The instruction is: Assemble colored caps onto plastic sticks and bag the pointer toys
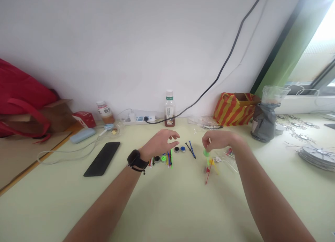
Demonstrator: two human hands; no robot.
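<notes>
My left hand, with a black watch on its wrist, hovers over a row of small coloured sticks and round pieces; its fingers are curled loosely apart and hold nothing. My right hand is closed in a pinch just above a small green piece; what it pinches is too small to make out. Below it lie red and yellow sticks. Between my hands sit two small round pieces and black and blue sticks.
A black phone lies at left on the pale yellow table. At the back stand two bottles, a power strip, a striped bag and a grey bag. Red bag and cardboard at far left.
</notes>
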